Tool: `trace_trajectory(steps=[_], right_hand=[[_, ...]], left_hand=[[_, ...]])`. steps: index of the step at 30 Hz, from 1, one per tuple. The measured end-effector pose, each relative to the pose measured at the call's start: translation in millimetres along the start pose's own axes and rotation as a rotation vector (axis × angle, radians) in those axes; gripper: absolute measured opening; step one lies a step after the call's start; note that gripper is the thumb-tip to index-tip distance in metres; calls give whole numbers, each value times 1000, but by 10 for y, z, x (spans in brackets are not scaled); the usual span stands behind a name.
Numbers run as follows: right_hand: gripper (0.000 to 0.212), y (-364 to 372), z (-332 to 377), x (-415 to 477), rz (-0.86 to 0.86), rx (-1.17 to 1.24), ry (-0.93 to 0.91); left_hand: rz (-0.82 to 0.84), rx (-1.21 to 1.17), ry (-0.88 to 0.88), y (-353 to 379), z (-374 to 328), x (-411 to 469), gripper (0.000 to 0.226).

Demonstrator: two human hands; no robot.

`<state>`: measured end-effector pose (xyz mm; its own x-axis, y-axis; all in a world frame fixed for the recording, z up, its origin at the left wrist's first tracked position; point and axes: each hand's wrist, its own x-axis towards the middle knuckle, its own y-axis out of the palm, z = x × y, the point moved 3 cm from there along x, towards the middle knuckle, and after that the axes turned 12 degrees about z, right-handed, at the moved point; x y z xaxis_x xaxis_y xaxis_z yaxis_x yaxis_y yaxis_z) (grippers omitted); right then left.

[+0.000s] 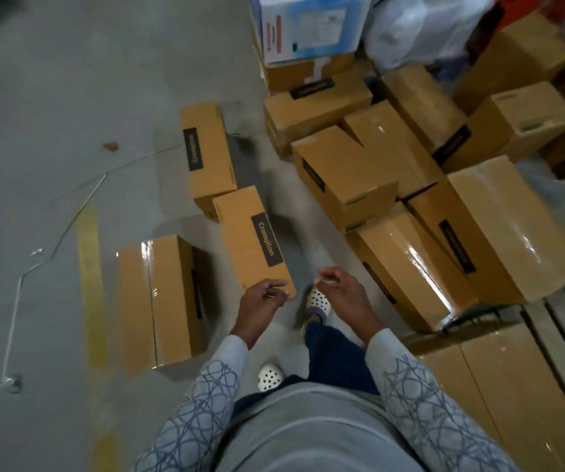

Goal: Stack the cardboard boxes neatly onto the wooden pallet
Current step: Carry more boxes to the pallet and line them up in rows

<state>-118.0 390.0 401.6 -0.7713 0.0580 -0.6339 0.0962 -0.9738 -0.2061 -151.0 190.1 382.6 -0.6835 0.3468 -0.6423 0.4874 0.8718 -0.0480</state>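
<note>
The nearest box [254,240] lies on the floor just beyond my left hand [262,299], its near corner at my fingertips; whether they touch it I cannot tell. My left hand holds nothing, fingers loosely curled. My right hand [340,294] is just as empty and slack, right of that corner, above my shoe [318,301]. To lift well, I judge I should take one long side in each hand, low down, keep the box level, then turn towards the pallet [560,321], whose slats show right of my right hand, and square the box to its edge. Its dark label reads "Crompton". The second box [206,155], further beyond my left hand, bears a similar label, too blurred to be sure of. A taped box [158,301] lies left of my left hand, and the pile [410,199] lies beyond my right, labels unreadable
</note>
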Motion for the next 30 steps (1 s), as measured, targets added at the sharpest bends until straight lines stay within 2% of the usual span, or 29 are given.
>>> trace_trajectory(steps=[6, 11, 17, 21, 25, 30], right_hand=[[18, -189, 530, 1090, 75, -54, 26], [24, 146, 370, 2222, 119, -192, 135], [33, 911, -565, 3842, 85, -251, 228], [48, 1351, -1274, 4634, 35, -288, 292], [77, 1566, -1678, 5050, -6, -445, 413], [97, 1828, -1753, 5178, 57, -401, 456]], left_hand=[[-172, -110, -99, -369, -190, 602, 19], [-267, -181, -230, -760, 243, 1356, 21], [-192, 28, -336, -1153, 1323, 2942, 52], [-176, 30, -371, -1271, 1926, 3743, 60], [-100, 86, -337, -1275, 2281, 4119, 66], [-22, 44, -343, -1376, 2420, 4270, 75]])
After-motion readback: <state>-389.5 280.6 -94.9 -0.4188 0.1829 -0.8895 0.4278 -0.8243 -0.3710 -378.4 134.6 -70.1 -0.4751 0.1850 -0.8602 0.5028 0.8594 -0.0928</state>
